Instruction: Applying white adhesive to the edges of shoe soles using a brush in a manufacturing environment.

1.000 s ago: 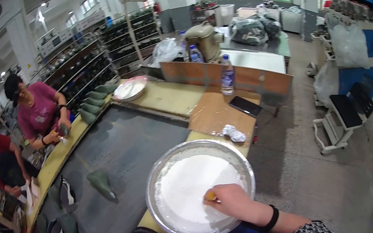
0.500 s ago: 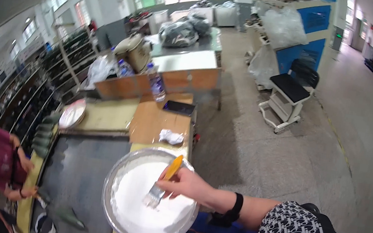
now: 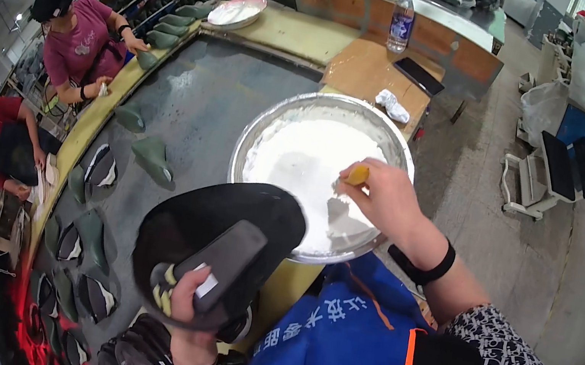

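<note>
Since ½ s ago, L hand (image 3: 188, 306) has come into view w/ a dark piece (image 3: 170, 220) (shoe-like, exact kind unclear), and the brush (image 3: 358, 175) has swung: handle end now faces the camera, bristles hidden; the whole view has shifted too.

Main risk: dark piece overlaps the basin (image 3: 368, 123) rim in view, its R end over the white liquid (image 3: 297, 152). If L wrist sags or rolls, that end could dip or knock the rim; can't tell if they touch now. L hold is near one end, so far end prob. swings easily. Brush, if loaded, could drip on the apron (image 3: 352, 312) or piece b/c both are close; a quick flick might also spot the wad (image 3: 392, 106) or phone (image 3: 419, 74) just past the rim. Basin seems to reach beyond the table (image 3: 302, 33) edge on the R, so a forearm bump might shift it.

Pose: R forearm comes in from lower R, wrist over near-R rim, R hand (image 3: 391, 203) over the liquid, fingers pinched on brush handle. L forearm rises from bottom edge, wrist upright; thumb lies on the piece's inner face, other fingers mostly hidden, poss. behind. L fingers look clamped on it, well below the R hand's height in view.
</note>
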A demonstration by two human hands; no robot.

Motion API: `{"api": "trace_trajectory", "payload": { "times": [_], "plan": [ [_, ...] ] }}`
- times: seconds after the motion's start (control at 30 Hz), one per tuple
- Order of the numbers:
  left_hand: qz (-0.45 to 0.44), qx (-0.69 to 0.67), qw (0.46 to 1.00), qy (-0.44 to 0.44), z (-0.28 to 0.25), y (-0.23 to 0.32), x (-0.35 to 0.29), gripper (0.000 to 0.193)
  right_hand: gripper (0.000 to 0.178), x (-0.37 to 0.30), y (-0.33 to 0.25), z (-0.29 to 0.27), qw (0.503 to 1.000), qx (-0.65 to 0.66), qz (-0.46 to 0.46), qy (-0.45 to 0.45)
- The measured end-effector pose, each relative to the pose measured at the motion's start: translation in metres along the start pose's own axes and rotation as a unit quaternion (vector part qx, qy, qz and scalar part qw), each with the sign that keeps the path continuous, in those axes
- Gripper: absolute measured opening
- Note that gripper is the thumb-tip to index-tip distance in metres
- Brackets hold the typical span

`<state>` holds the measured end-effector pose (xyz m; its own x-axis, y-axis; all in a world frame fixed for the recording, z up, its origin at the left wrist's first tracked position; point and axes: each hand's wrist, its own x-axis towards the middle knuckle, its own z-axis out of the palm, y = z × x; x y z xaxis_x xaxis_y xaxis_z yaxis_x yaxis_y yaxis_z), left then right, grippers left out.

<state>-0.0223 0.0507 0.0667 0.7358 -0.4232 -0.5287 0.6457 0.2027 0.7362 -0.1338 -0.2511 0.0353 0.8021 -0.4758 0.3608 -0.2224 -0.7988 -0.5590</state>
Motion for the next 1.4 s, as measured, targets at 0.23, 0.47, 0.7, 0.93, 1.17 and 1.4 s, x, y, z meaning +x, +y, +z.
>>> {"api": "trace_trajectory", "payload": {
  "times": [0.23,0.47,0.7,0.93,1.17,1.4],
  "plan": [
    [-0.188,0.064,0.964,-0.174,0.011,-0.014,0.026,0.032,0.014,0.007,-0.060,-0.022,0.970,0.174,-0.168,0.034],
    [-0.101,0.033,0.983,-0.150,0.013,-0.019,0.028,0.038,0.013,0.000,-0.034,-0.013,0.991,0.099,-0.095,0.001],
    [0.041,0.102,0.991,-0.071,0.020,-0.037,0.017,0.041,0.017,-0.011,-0.026,-0.006,0.968,0.243,0.036,-0.049],
    [-0.105,0.142,0.978,-0.108,0.003,-0.012,0.024,0.029,0.020,0.013,-0.033,-0.014,0.961,0.245,-0.045,0.122],
    [0.005,0.242,0.966,-0.091,0.036,-0.015,0.006,0.011,0.016,0.024,-0.020,-0.003,0.977,0.210,0.004,0.045],
    [-0.029,0.281,0.958,-0.041,0.042,0.007,0.024,0.032,0.020,-0.003,-0.036,-0.010,0.895,0.395,0.160,-0.130]
  ]
}}
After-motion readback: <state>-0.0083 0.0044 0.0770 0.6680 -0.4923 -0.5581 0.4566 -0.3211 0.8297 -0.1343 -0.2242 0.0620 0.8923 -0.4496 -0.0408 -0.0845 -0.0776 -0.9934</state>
